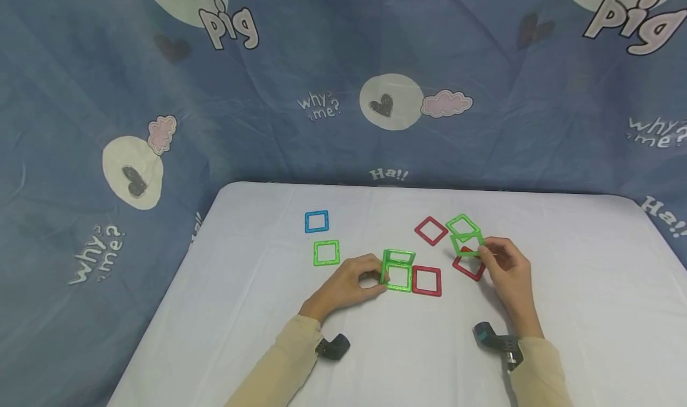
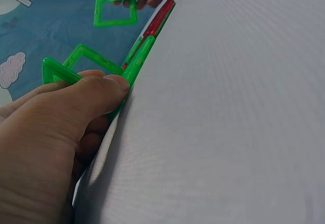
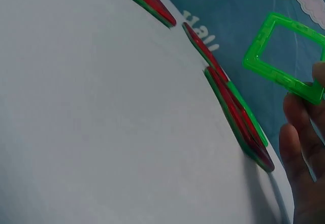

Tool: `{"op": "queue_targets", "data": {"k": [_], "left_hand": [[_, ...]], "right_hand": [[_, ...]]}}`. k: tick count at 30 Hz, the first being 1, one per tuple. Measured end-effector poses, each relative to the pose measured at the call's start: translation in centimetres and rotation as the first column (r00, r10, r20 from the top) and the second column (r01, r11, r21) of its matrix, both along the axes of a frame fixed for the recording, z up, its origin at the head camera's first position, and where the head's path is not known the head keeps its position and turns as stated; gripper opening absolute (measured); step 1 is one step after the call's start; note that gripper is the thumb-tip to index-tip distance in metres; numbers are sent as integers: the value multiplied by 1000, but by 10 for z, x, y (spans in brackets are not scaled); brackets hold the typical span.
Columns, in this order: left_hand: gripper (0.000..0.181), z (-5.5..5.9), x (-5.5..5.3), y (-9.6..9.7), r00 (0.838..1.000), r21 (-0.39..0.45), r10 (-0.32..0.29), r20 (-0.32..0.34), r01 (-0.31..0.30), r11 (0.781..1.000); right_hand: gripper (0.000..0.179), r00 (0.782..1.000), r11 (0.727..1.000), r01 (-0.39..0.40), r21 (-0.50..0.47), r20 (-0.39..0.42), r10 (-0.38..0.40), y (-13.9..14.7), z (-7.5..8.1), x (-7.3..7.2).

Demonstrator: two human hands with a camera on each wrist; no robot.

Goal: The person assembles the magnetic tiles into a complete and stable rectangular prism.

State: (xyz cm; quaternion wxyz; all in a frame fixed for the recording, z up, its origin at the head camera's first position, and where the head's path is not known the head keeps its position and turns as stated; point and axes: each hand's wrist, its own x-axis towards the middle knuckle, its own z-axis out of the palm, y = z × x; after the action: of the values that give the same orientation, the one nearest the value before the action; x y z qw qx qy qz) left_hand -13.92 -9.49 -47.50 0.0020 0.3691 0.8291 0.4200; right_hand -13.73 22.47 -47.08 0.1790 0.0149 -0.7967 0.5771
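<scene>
Right hand [image 1: 507, 270] pinches a green square [image 3: 277, 75] above the table [image 1: 408, 347], toward its far edge — looks light, stiff, best rim-held — while left hand [image 1: 351, 281] grips joined green squares [image 1: 399, 263]

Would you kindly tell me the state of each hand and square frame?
Left hand: gripping green assembly
Green assembly: joined, two sides raised
Right hand: pinching held green square
Held green square: aloft
Blue square: flat
Left green square: flat
Red square beside assembly: flat
Back red square: flat
Back green square: flat
Rightmost red square: flat, partly hidden
</scene>
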Motion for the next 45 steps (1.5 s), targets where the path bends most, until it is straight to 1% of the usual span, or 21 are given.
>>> {"op": "queue_targets", "data": {"k": [10,13,19,23,26,28,31,37,39,45], "left_hand": [[17,0,2,1,1000,-24,18,15,-17,1000],[17,1,2,1,1000,-20,18,22,-18,1000],[17,0,1,0,999,-45,29,22,-28,999],[18,-3,0,0,1000,-34,24,18,-23,999],[18,-4,0,1,1000,-23,24,18,-23,999],[18,-3,0,1,1000,-25,23,13,-23,999],[17,-1,0,1,1000,-37,22,9,-22,999],[16,1,-1,0,1000,-28,4,-3,-4,1000],[17,1,-1,0,1000,-30,6,-2,-6,1000],[17,0,-1,0,1000,-37,14,12,-14,999]], "right_hand": [[22,999,999,-46,13,-29,46,-9,0,2],[22,999,998,-44,49,-25,46,-11,0,2],[23,1000,990,-22,138,-13,24,-12,0,1],[24,998,987,-34,154,-43,41,-11,-2,0],[23,995,986,-45,160,-80,58,-11,-3,-2],[23,994,985,-42,170,-90,58,-11,-3,-3],[22,996,981,-27,190,-77,42,-11,-2,-2],[21,999,975,-7,222,-34,15,-13,-1,0],[21,999,977,-20,213,-31,28,-14,-1,0],[22,995,979,-92,182,-29,99,-17,-2,2]]}}
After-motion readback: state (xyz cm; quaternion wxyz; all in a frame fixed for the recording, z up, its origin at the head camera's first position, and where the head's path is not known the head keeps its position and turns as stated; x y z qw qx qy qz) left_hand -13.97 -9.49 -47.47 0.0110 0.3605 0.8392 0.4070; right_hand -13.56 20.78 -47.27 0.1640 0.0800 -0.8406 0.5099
